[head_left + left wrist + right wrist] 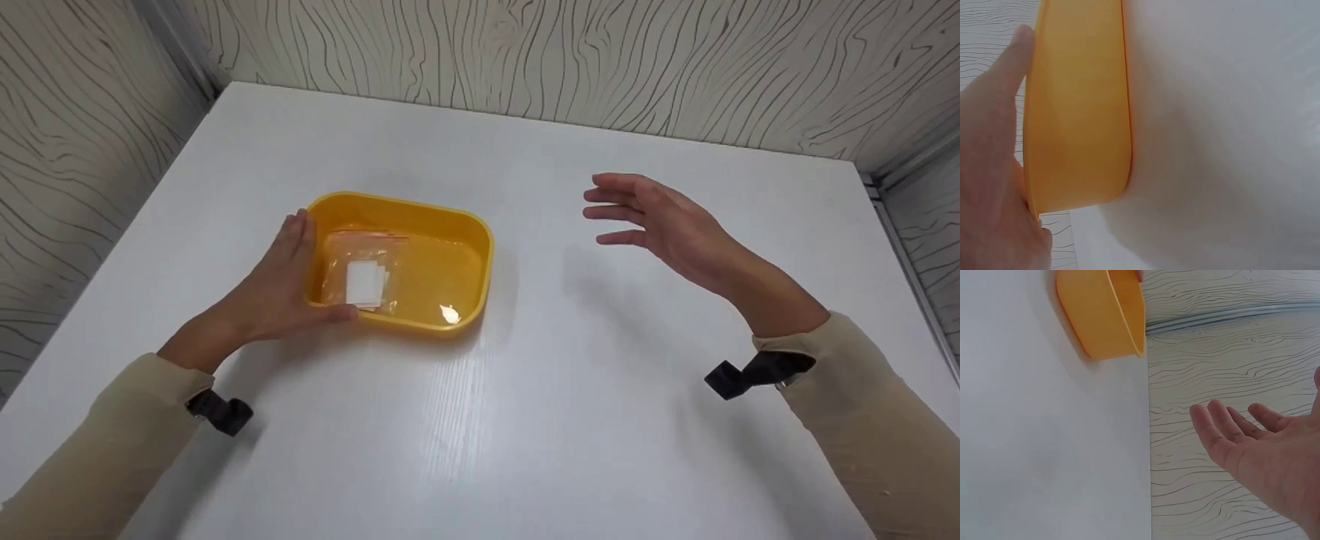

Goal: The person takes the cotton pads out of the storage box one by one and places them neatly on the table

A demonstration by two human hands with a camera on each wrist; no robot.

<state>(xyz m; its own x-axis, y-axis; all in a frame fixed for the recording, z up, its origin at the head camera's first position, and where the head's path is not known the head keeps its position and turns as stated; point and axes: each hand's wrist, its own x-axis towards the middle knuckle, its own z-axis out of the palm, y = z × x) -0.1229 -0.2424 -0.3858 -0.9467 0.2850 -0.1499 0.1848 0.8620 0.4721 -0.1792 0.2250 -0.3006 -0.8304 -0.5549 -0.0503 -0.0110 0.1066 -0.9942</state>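
A yellow plastic basin [487, 262] with rounded corners stands upright on the white table. My left hand [277, 292] holds its left end, the thumb along the front rim and the fingers by the back left corner. The left wrist view shows the basin's outer wall [1078, 112] and the thumb against its rim. Inside, at the left, lies a clear zip bag [335, 259] with a red seal line and flat white rectangular pieces [363, 283]. My right hand [675, 225] is in the air right of the basin, fingers spread and slightly bent, holding nothing.
The white table [510, 435] reaches back to a wood-grain patterned wall [525, 60]. More patterned panels stand at the left and right sides. A black strap mount [757, 371] sits on the right wrist, another mount [220, 411] on the left.
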